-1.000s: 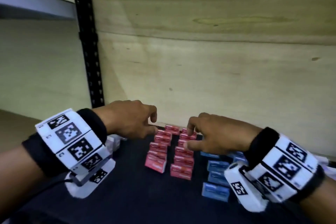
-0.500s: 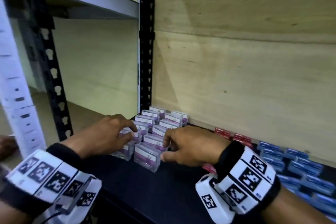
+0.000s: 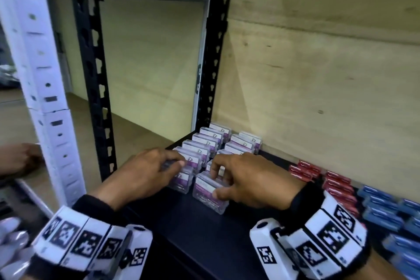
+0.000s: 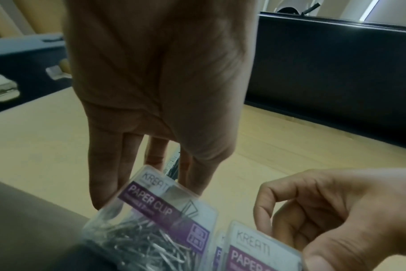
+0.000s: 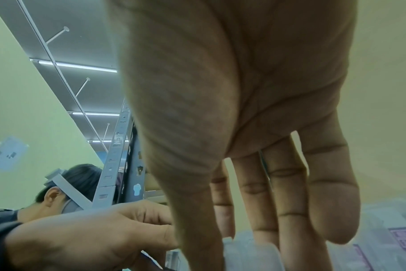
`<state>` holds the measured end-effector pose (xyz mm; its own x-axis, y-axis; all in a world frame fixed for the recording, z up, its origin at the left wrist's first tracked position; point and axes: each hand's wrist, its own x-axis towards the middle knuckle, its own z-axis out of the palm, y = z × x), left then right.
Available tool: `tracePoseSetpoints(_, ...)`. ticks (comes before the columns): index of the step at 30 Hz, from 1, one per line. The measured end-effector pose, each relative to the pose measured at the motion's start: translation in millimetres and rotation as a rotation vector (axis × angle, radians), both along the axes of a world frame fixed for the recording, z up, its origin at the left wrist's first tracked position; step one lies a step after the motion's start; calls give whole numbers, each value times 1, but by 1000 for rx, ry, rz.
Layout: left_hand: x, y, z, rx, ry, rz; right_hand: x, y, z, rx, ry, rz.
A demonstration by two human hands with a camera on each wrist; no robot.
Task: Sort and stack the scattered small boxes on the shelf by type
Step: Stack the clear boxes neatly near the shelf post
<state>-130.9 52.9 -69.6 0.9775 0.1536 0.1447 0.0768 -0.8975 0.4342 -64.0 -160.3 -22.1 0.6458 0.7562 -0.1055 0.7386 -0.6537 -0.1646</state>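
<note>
Clear paper clip boxes (image 3: 218,141) with purple labels stand in two rows at the left end of the black shelf (image 3: 204,229). My left hand (image 3: 179,163) reaches over the front of the left row. Its straight fingers (image 4: 109,176) touch the far side of a paper clip box (image 4: 169,207) there. My right hand (image 3: 214,184) pinches the front box of the right row (image 3: 204,195), thumb on the near face, index finger behind it. Red boxes (image 3: 336,185) and blue boxes (image 3: 381,207) sit in rows to the right.
A black upright (image 3: 213,52) stands just behind the left row and the wooden back panel (image 3: 318,75) is close behind all rows. A white post (image 3: 43,98) is at the left, with another person's hand (image 3: 18,159) beyond it. The shelf's front strip is bare.
Both hands left the red boxes and moved left to the paper clip boxes. The view swung left with them. In the last half second the right hand took the front box between thumb and finger.
</note>
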Motion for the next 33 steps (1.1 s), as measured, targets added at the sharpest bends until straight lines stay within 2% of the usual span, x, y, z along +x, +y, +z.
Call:
tracePoseSetpoints(6, -1, -6, -8, -148, -5, -69, -2, -7, 1, 1, 42, 15)
tracePoseSetpoints(21, -18, -31, -2, -111, 39, -185, -19, -36, 10, -40, 110, 98)
tracePoseSetpoints(27, -21, -32, 1, -158, 25, -156, -17, -37, 18, -33, 137, 72)
tracePoseSetpoints(30, -25, -28, 18, -176, 2, -105, -5, -33, 27, 55, 83, 18)
tracePoseSetpoints(33, -16, -21, 35, -109, -39, -82, 12, -21, 31, 52, -16, -18)
